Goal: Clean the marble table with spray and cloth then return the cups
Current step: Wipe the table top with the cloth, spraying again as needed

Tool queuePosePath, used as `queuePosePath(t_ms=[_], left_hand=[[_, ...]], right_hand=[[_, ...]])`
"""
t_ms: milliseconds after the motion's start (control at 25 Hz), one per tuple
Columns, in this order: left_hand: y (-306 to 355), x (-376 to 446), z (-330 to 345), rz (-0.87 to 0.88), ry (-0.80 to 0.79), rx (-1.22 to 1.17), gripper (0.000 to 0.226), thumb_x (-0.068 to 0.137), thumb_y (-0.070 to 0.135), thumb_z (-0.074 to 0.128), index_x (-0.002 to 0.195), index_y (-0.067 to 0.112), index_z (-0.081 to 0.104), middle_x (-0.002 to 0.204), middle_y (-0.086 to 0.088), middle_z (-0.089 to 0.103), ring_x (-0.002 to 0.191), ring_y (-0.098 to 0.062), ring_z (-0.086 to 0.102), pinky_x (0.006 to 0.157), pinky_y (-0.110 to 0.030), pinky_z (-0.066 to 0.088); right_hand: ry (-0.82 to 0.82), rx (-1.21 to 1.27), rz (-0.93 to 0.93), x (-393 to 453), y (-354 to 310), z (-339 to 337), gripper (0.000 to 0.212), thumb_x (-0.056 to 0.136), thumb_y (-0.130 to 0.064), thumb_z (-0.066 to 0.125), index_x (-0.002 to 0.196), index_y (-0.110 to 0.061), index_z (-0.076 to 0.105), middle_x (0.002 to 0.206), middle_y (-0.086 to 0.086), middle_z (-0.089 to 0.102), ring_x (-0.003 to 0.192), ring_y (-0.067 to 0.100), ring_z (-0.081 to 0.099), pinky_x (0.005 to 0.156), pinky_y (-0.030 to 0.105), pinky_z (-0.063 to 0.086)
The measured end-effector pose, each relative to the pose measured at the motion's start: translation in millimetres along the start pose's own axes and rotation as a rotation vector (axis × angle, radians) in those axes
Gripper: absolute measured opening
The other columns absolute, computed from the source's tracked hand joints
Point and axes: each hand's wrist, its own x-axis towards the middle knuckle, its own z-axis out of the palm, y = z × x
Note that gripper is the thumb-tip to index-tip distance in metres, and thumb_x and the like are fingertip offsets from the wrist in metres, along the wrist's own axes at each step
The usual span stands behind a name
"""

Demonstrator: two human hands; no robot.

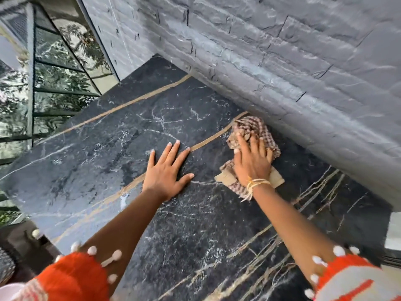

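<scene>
Dark marble table (pixel 108 161) with white and gold veins, checked cloth (pixel 249 131) at 2 o'clock by the wall, left hand (pixel 167 172) flat at centre

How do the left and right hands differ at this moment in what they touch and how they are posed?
The left hand lies flat on the bare marble table with fingers spread; the right hand presses down on the checked cloth near the stone wall. The right wrist wears thread bands; the left wrist is bare. Both are palm-down.

Home interior: dark marble table (pixel 91 170), slate-clad wall (pixel 282 61), window grille (pixel 43 83).
</scene>
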Motion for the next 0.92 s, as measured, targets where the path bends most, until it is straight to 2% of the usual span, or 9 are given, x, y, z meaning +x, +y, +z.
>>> queuePosePath(t_ms=[40, 200, 280, 360, 480, 560, 640, 760, 920], left_hand=[[0, 1, -1, 0.000, 0.003, 0.005, 0.077, 0.085, 0.075, 0.005, 0.151, 0.039, -0.010, 0.161, 0.005, -0.014, 0.149, -0.015, -0.010, 0.118, -0.055, -0.002], [1, 1, -2, -0.009, -0.004, 0.055, 0.080, 0.086, 0.074, 0.004, 0.152, 0.032, -0.010, 0.159, 0.005, -0.017, 0.148, -0.016, -0.013, 0.118, -0.055, -0.004], [1, 1, -2, -0.008, 0.009, 0.038, 0.080, 0.086, 0.074, 0.005, 0.152, 0.032, -0.010, 0.159, 0.005, -0.017, 0.149, -0.016, -0.012, 0.119, -0.054, -0.003], [2, 1, -2, -0.005, 0.035, 0.019, 0.078, 0.087, 0.073, 0.007, 0.152, 0.033, -0.010, 0.160, 0.005, -0.015, 0.149, -0.016, -0.010, 0.119, -0.054, -0.002], [3, 0, -3, -0.002, 0.049, 0.014, 0.077, 0.088, 0.072, 0.008, 0.153, 0.034, -0.009, 0.160, 0.006, -0.013, 0.149, -0.015, -0.008, 0.119, -0.054, -0.001], [2, -1, -3, -0.005, 0.051, 0.014, 0.077, 0.088, 0.072, 0.007, 0.152, 0.034, -0.009, 0.161, 0.006, -0.012, 0.149, -0.016, -0.007, 0.119, -0.054, 0.001], [2, -1, -3, -0.004, 0.056, 0.012, 0.077, 0.088, 0.072, 0.007, 0.153, 0.034, -0.008, 0.161, 0.006, -0.010, 0.150, -0.016, -0.006, 0.118, -0.054, 0.001], [2, -1, -3, -0.007, 0.064, 0.008, 0.077, 0.088, 0.073, 0.008, 0.153, 0.034, -0.005, 0.162, 0.005, -0.006, 0.150, -0.016, -0.003, 0.118, -0.055, 0.002], [3, -2, -3, -0.017, 0.063, 0.018, 0.076, 0.088, 0.072, 0.008, 0.153, 0.035, -0.006, 0.162, 0.005, -0.006, 0.149, -0.016, -0.003, 0.119, -0.055, 0.002]], right_hand=[[0.018, 0.005, -0.090, -5, -19, 1, 0.053, 0.096, -0.044, 0.029, 0.149, -0.038, 0.025, 0.151, 0.009, 0.039, 0.138, 0.036, 0.034, 0.110, 0.053, 0.027], [-0.055, -0.027, -0.707, 6, -61, 1, 0.054, 0.096, -0.039, 0.032, 0.150, -0.035, 0.026, 0.150, 0.010, 0.040, 0.136, 0.033, 0.038, 0.111, 0.050, 0.030], [-0.087, -0.044, -0.813, 43, -51, -4, 0.052, 0.095, -0.039, 0.031, 0.148, -0.038, 0.028, 0.152, 0.010, 0.038, 0.139, 0.030, 0.036, 0.113, 0.051, 0.027], [-0.088, -0.035, -0.688, 81, -29, -5, 0.051, 0.096, -0.041, 0.025, 0.147, -0.041, 0.027, 0.153, 0.009, 0.035, 0.142, 0.030, 0.033, 0.116, 0.053, 0.023], [-0.042, 0.034, -0.244, 112, 8, 0, 0.050, 0.097, -0.043, 0.026, 0.147, -0.043, 0.024, 0.154, 0.008, 0.034, 0.140, 0.032, 0.034, 0.115, 0.054, 0.022], [-0.025, 0.056, -0.028, 109, 11, 4, 0.053, 0.096, -0.045, 0.028, 0.148, -0.042, 0.023, 0.154, 0.009, 0.033, 0.138, 0.034, 0.034, 0.115, 0.055, 0.020], [-0.020, 0.077, 0.096, 97, -3, 6, 0.056, 0.094, -0.045, 0.030, 0.150, -0.040, 0.021, 0.157, 0.008, 0.029, 0.141, 0.034, 0.029, 0.117, 0.055, 0.016], [-0.025, 0.098, 0.109, 62, -32, 2, 0.059, 0.092, -0.045, 0.032, 0.150, -0.037, 0.023, 0.158, 0.007, 0.027, 0.143, 0.037, 0.024, 0.116, 0.057, 0.014], [-0.056, 0.013, -0.278, -11, -45, -1, 0.058, 0.093, -0.043, 0.035, 0.150, -0.037, 0.024, 0.154, 0.007, 0.034, 0.141, 0.036, 0.030, 0.114, 0.056, 0.022]])
